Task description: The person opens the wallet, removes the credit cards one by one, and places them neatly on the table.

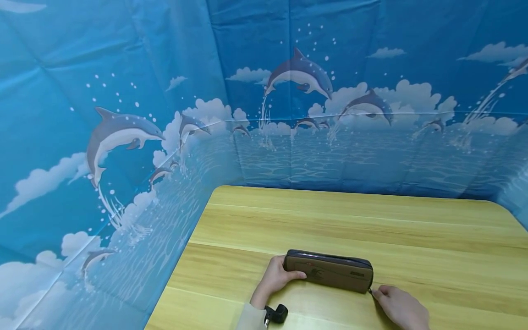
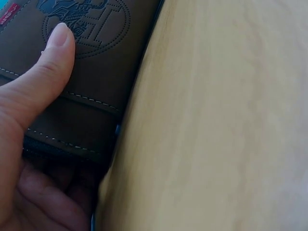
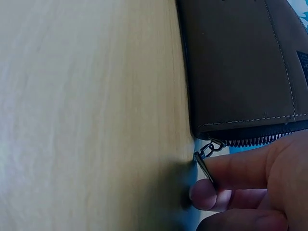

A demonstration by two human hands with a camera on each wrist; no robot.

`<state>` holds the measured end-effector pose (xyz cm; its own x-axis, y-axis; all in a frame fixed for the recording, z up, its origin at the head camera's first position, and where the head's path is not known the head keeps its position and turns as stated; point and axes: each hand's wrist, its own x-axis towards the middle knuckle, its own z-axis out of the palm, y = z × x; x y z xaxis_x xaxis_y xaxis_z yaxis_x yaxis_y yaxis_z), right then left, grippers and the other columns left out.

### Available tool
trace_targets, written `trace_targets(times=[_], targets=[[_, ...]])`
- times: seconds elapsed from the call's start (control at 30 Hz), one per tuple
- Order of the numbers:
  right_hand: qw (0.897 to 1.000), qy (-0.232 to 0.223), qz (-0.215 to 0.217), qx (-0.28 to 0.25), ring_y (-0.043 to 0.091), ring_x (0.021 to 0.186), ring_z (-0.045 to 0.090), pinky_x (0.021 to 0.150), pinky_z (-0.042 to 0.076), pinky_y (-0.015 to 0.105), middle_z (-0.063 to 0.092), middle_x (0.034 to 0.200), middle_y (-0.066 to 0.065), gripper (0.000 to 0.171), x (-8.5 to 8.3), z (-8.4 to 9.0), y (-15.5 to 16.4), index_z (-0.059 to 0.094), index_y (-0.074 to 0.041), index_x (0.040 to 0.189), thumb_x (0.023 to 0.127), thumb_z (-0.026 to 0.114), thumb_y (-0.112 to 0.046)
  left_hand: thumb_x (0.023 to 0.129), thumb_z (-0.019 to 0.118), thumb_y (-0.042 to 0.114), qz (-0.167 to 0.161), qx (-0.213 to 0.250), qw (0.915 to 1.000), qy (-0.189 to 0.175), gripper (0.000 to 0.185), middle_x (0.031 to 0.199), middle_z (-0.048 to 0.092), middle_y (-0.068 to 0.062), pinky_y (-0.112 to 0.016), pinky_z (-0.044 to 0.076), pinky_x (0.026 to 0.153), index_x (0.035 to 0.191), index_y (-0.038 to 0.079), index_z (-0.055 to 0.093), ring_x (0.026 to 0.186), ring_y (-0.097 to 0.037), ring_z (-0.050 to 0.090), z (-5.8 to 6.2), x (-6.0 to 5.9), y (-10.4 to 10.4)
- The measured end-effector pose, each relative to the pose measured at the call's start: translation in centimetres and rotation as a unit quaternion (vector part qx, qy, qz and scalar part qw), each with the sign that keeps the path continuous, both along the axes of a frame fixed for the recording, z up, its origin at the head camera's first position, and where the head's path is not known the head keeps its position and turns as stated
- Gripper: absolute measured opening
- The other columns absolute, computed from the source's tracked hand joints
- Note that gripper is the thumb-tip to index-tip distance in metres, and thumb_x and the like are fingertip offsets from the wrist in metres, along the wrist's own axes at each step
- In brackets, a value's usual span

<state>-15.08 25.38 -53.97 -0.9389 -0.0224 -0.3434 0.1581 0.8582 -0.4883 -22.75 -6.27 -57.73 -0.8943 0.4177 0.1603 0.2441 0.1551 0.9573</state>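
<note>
A dolphin-print backdrop (image 1: 284,158) frames a wood-grain table (image 1: 330,220) and, at its near side, a brown wallet (image 1: 336,276) (zippered edge (image 1: 330,258) up). A person's left hand (image 1: 276,277) grips one end; the right hand (image 1: 400,306) pinches the zipper pull (image 3: 205,167) at the other.

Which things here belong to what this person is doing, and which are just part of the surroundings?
Part of the job:
- brown wallet, gripped by the left hand
- zipper pull, pinched by the right hand

Just around it:
- wooden table
- dolphin backdrop
- black device at the left wrist
</note>
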Motion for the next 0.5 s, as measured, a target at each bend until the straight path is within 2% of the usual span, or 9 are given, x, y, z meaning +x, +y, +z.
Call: trace_targets(times=[0.03, 0.1, 0.2, 0.33, 0.5], targets=[[1.000, 0.001, 0.003, 0.004, 0.029, 0.081, 0.059, 0.065, 0.044, 0.049, 0.064, 0.091, 0.014, 0.040, -0.02, 0.03, 0.03, 0.068, -0.010, 0.098, 0.096, 0.045, -0.042, 0.075, 0.081, 0.015, 0.001, -0.001, 1.0000, -0.001, 0.021, 0.085, 0.070, 0.006, -0.028, 0.051, 0.072, 0.094, 0.009, 0.073, 0.076, -0.009, 0.065, 0.03, 0.01, -0.02], [1.000, 0.002, 0.005, 0.008, 0.030, 0.081, 0.060, 0.064, 0.044, 0.049, 0.064, 0.091, 0.014, 0.040, -0.01, 0.06, -0.01, 0.069, -0.009, 0.099, 0.096, 0.045, -0.042, 0.075, 0.081, 0.014, 0.002, 0.000, 1.0000, -0.003, 0.021, 0.085, 0.070, 0.006, -0.028, 0.051, 0.072, 0.094, 0.009, 0.073, 0.076, -0.009, 0.065, 0.05, 0.02, -0.04], [1.000, 0.003, 0.005, 0.011, 0.027, 0.077, 0.058, 0.061, 0.043, 0.045, 0.062, 0.086, 0.012, 0.038, 0.03, 0.06, -0.06, 0.068, -0.011, 0.096, 0.097, 0.044, -0.041, 0.075, 0.081, 0.015, 0.002, -0.002, 1.0000, -0.006, 0.021, 0.085, 0.070, 0.006, -0.028, 0.051, 0.073, 0.094, 0.010, 0.073, 0.077, -0.009, 0.065, 0.08, 0.00, -0.07], [1.000, 0.006, 0.005, 0.017, 0.021, 0.068, 0.051, 0.057, 0.036, 0.038, 0.056, 0.074, 0.006, 0.034, 0.16, 0.05, -0.21, 0.062, -0.015, 0.085, 0.098, 0.043, -0.040, 0.075, 0.081, 0.015, 0.002, -0.003, 1.0000, -0.003, 0.021, 0.085, 0.070, 0.006, -0.028, 0.051, 0.072, 0.094, 0.010, 0.073, 0.076, -0.009, 0.065, 0.01, -0.01, -0.07], [1.000, 0.011, 0.003, 0.020, 0.020, 0.065, 0.050, 0.055, 0.033, 0.035, 0.054, 0.069, 0.005, 0.037, 0.42, 0.18, -0.40, 0.055, -0.016, 0.077, 0.098, 0.041, -0.043, 0.076, 0.081, 0.016, -0.001, -0.003, 1.0000, 0.000, 0.020, 0.084, 0.070, 0.006, -0.028, 0.051, 0.071, 0.093, 0.010, 0.073, 0.076, -0.009, 0.065, -0.10, 0.05, -0.13]])
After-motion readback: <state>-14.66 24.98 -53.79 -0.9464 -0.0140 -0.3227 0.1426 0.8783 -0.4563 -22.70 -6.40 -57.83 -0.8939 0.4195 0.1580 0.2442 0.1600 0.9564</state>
